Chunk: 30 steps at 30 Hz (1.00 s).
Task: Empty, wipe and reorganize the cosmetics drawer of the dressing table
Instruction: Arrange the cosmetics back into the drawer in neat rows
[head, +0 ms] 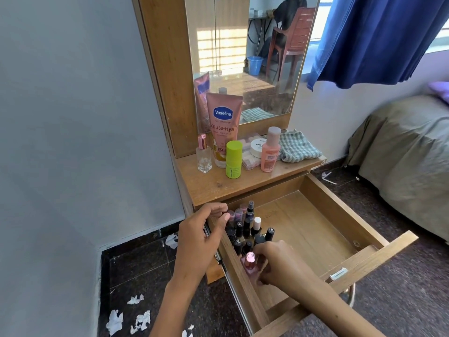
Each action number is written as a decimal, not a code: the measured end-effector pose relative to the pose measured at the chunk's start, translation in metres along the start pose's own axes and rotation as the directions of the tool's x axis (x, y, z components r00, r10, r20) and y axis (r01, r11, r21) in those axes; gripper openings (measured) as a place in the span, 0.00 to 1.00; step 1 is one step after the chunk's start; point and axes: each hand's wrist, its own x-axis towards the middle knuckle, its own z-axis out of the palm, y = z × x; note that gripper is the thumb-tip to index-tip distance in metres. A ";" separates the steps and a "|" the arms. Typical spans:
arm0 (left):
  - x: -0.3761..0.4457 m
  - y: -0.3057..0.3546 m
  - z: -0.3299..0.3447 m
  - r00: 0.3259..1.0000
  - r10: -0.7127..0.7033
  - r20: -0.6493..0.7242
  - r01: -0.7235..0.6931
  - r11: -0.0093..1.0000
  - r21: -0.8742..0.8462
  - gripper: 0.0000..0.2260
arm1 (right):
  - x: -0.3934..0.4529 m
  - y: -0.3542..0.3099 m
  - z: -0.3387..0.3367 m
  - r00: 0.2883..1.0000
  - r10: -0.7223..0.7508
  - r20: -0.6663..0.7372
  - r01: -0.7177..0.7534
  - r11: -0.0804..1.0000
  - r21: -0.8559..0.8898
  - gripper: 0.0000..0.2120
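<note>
The wooden drawer (315, 229) of the dressing table stands pulled out. Several small nail polish bottles and tubes (247, 227) stand in rows along its left wall. My right hand (274, 261) grips a pink bottle with a rose-gold cap (250, 263) at the near end of those rows, inside the drawer. My left hand (206, 229) rests over the drawer's left rim, its curled fingertips touching a pinkish tube (230, 215) at the far end; whether they pinch it is unclear. The right part of the drawer floor is bare wood.
On the table top (243, 181) stand a clear perfume bottle (203, 154), a Vaseline tube (223, 127), a green bottle (233, 159), a peach bottle (271, 149), a white jar (258, 147) and a folded checked cloth (297, 147). Torn white paper (138, 319) litters the dark floor. A bed (401, 154) stands at right.
</note>
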 end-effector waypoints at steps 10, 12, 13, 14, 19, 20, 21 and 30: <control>0.044 -0.003 0.001 0.959 0.088 -0.269 -0.059 0.992 0.115 0.10 | 0.008 -0.012 -0.064 0.950 -0.021 -0.312 0.072 0.986 0.151 0.06; 0.060 -0.009 0.003 0.926 0.092 -0.367 -0.042 0.989 0.142 0.12 | 0.014 -0.018 -0.062 0.909 0.003 -0.418 0.117 0.959 0.260 0.04; 0.068 -0.013 0.004 0.916 0.078 -0.394 -0.014 0.987 0.162 0.14 | 0.018 -0.021 -0.061 0.890 0.014 -0.455 0.135 0.946 0.294 0.04; 0.077 -0.018 0.004 0.914 0.048 -0.402 0.029 0.983 0.182 0.17 | 0.021 -0.022 -0.058 0.875 0.022 -0.483 0.149 0.938 0.312 0.05; 0.112 -0.035 0.012 0.945 -0.070 -0.319 0.178 0.930 0.321 0.30 | 0.029 -0.022 -0.051 0.836 0.025 -0.548 0.184 0.928 0.323 0.04; 0.117 -0.038 0.013 0.947 -0.081 -0.312 0.192 0.919 0.345 0.30 | 0.029 -0.022 -0.050 0.834 0.019 -0.552 0.191 0.927 0.321 0.03; 0.122 -0.041 0.013 0.946 -0.091 -0.310 0.203 0.914 0.352 0.28 | 0.029 -0.021 -0.050 0.832 0.012 -0.554 0.201 0.926 0.321 0.03; 0.111 -0.034 0.004 0.965 -0.088 -0.246 0.164 0.937 0.309 0.15 | 0.024 -0.012 -0.050 0.826 -0.030 -0.563 0.276 0.892 0.358 0.03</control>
